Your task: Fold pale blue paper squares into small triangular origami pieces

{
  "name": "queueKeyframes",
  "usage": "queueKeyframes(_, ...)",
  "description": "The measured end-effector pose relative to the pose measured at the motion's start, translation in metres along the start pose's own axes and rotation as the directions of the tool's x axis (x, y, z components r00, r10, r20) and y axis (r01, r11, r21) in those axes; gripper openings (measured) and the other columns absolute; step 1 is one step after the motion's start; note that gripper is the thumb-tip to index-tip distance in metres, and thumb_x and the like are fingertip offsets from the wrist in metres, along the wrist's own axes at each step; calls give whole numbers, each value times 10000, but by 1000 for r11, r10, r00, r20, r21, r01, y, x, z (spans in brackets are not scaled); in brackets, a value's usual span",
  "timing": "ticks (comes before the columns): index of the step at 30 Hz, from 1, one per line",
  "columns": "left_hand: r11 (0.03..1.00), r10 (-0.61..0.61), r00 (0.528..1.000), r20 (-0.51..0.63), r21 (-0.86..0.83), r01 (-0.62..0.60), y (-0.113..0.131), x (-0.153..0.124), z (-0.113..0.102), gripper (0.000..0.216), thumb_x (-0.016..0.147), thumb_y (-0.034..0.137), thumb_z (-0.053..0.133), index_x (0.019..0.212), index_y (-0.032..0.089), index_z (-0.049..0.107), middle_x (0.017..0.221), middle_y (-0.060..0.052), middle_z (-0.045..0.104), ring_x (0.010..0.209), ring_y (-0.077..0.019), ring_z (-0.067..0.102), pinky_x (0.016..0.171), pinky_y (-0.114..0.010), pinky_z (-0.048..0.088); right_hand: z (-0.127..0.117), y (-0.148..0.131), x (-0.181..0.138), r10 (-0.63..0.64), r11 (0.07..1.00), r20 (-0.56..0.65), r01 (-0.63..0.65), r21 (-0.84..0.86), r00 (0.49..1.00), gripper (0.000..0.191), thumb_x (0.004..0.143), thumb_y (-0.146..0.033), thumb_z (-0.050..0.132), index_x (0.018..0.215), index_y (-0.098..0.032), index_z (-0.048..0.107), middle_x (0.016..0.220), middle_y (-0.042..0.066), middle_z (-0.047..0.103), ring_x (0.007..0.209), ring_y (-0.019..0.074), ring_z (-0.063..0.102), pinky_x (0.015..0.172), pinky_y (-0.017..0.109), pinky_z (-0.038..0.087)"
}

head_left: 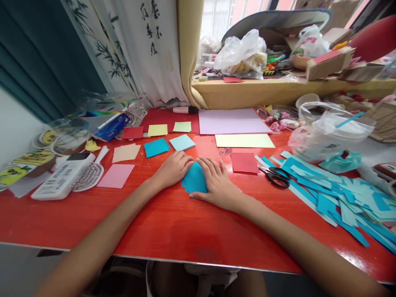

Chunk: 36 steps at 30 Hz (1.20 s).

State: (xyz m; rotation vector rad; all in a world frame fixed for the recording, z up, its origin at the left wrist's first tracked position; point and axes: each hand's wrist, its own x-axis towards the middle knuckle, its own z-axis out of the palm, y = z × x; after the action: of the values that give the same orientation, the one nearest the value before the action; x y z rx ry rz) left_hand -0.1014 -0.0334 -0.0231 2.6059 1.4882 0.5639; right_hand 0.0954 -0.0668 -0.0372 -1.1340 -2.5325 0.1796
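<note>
We find the folded teal paper [194, 180] lying flat on the red table [173, 225], near the middle of its front half, between the two hands. The right hand [218, 185] lies spread and palm down over the paper's right side, fingers straight and pointing away from us. It presses the sheet rather than grasping it. The left hand [173, 169] meets the paper at its upper left corner with bent fingers. We cannot tell whether they pinch a flap or only press on it.

Just right of the hands lies a dark red paper square [244, 162], and beyond it black-handled scissors [276, 177] rest at the edge of a heap of teal paper strips [340, 200]. Behind the hands we see a blue square [156, 147] and a light blue square [182, 142], with a lilac sheet [232, 121] and a pale yellow sheet [244, 140] farther back. To the left lie a pink square [116, 175], a white hairbrush [89, 175] and a white keypad device [62, 180].
</note>
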Motion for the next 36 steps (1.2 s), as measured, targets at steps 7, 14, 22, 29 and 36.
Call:
queueKeyframes(7,985,-94,995,22,-142,96,15,1,1,345,927,399,360,842,140,571,953,-94,568,957,-228,500,902,-400,405,5,2,1,12,1000,-56,-11,10,998,995,730,-715,508,1465,-140,163,1503,141,293,1387,335,231,1098,607,192)
queueKeyframes(14,723,-187,946,263,-615,314,24,1,-7,406,793,465,563,1084,186,511,1140,-65,573,1085,-217,526,924,-363,420,8,5,2,-10,999,-94,14,36,996,987,730,-679,548,1455,-134,158,1487,161,305,1377,332,253,1099,553,250)
queueKeyframes(22,806,-217,949,227,-507,306,31,-2,-11,336,790,330,535,1087,176,564,1187,-79,568,1131,-239,511,991,-391,383,8,7,2,-32,997,-127,41,67,991,1031,737,-639,580,1470,-163,32,1483,192,286,1377,312,280,1098,497,297)
queueKeyframes(29,580,-296,863,408,-642,502,36,-3,-31,457,752,371,589,1154,159,544,1290,-92,547,1218,-221,486,961,-306,417,6,4,1,-11,997,-80,16,69,997,1046,738,-631,583,1476,-180,-4,1495,185,274,1388,311,261,1101,542,264)
queueKeyframes(36,580,-293,816,499,-585,567,44,-7,-33,293,721,377,597,911,157,631,909,-55,675,774,-209,632,574,-279,464,4,4,1,-32,997,-63,36,72,997,1035,754,-618,573,1476,-187,-32,1494,193,274,1392,308,257,1093,556,260)
